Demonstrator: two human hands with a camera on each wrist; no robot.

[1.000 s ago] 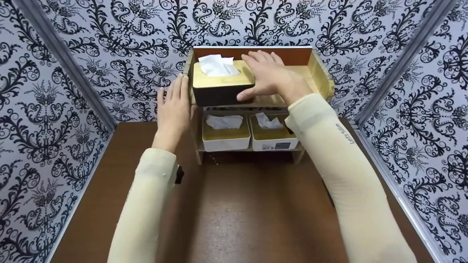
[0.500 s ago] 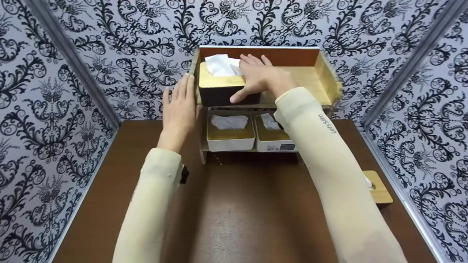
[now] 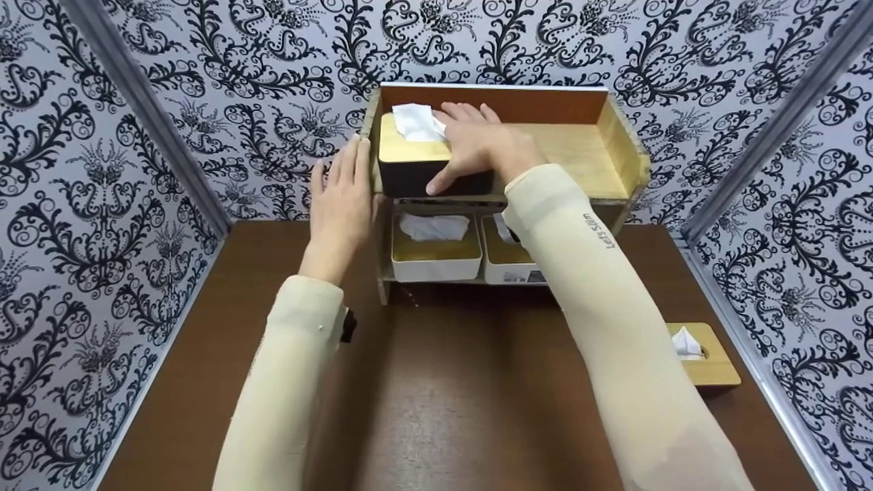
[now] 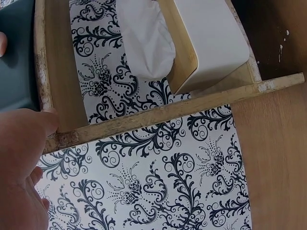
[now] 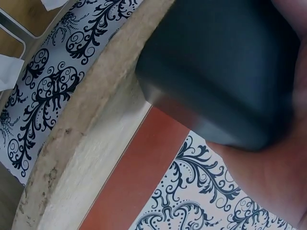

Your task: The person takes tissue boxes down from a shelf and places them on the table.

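Observation:
A black tissue box with a wooden lid and a white tissue sits at the left end of the shelf's upper tier. My right hand grips its right end, thumb on the front face and fingers across the top toward the back. In the right wrist view, that hand lies along the dark box. My left hand rests against the left side of the wooden shelf, fingers straight along the side panel. The left wrist view shows its thumb at the shelf's front corner.
Two white tissue boxes with wooden lids, one on the left and one on the right, stand on the lower tier. Another wooden-lidded tissue box lies at the right on the brown table. Patterned walls enclose the table.
The black tissue box has stayed at the upper tier's left end. My right hand has slid slightly left over it. The view has shifted, bringing the right-hand tissue box into sight.

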